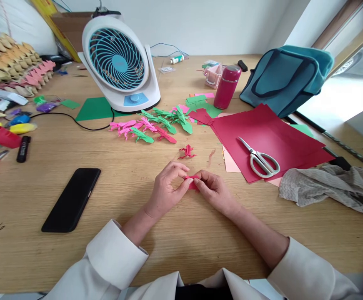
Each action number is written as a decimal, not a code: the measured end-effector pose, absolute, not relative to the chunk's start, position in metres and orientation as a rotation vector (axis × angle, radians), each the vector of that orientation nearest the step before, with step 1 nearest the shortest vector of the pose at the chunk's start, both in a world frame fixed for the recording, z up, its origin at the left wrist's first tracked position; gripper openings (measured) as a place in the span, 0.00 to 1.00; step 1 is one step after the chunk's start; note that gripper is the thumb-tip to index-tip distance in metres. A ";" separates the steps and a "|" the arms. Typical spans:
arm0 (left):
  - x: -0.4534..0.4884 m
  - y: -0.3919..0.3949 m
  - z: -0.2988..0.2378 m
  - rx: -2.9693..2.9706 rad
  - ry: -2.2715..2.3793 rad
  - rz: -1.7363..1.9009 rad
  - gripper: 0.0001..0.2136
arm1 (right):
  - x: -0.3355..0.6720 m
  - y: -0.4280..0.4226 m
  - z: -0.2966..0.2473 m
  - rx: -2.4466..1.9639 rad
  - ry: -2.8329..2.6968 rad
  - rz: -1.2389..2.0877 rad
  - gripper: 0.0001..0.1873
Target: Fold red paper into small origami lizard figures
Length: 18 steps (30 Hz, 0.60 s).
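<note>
Between my two hands is a small folded piece of red paper (194, 186), pinched at its upper edge. My left hand (171, 183) grips its left side between thumb and fingers. From the other side, my right hand (214, 189) presses thumb and index finger on it. Just beyond my fingers a red origami frog (186, 151) sits on the wood. Farther back lies a cluster of green folded paper figures (165, 121), with pink folded paper figures (131, 127) beside them. My fingers hide part of the held paper.
White scissors (259, 158) lie on red paper sheets (281, 141) at the right, near a crumpled grey cloth (321, 185). A black phone (71, 200) is at the left. Behind stand a fan (120, 62), a red flask (227, 87) and a teal bag (284, 79).
</note>
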State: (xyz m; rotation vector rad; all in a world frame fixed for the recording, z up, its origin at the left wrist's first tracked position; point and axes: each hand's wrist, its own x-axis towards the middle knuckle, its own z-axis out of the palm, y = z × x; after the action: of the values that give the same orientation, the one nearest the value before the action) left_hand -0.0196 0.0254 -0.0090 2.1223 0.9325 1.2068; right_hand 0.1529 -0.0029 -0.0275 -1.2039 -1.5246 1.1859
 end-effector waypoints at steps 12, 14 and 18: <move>-0.016 0.024 -0.013 1.801 1.037 1.108 0.06 | 0.153 -0.003 -0.029 -1.183 -1.510 1.193 0.15; -0.016 0.024 -0.013 1.770 1.035 1.104 0.06 | 0.153 -0.003 -0.028 -1.178 -1.510 1.206 0.16; -0.016 0.024 -0.013 1.724 1.035 1.103 0.05 | 0.153 -0.004 -0.026 -1.150 -1.493 1.268 0.17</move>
State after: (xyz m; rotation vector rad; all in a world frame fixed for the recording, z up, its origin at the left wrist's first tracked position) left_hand -0.0162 0.0237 -0.0126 1.7245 1.0349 1.1035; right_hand 0.1534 -0.0037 -0.0259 -1.1505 -1.4931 1.2677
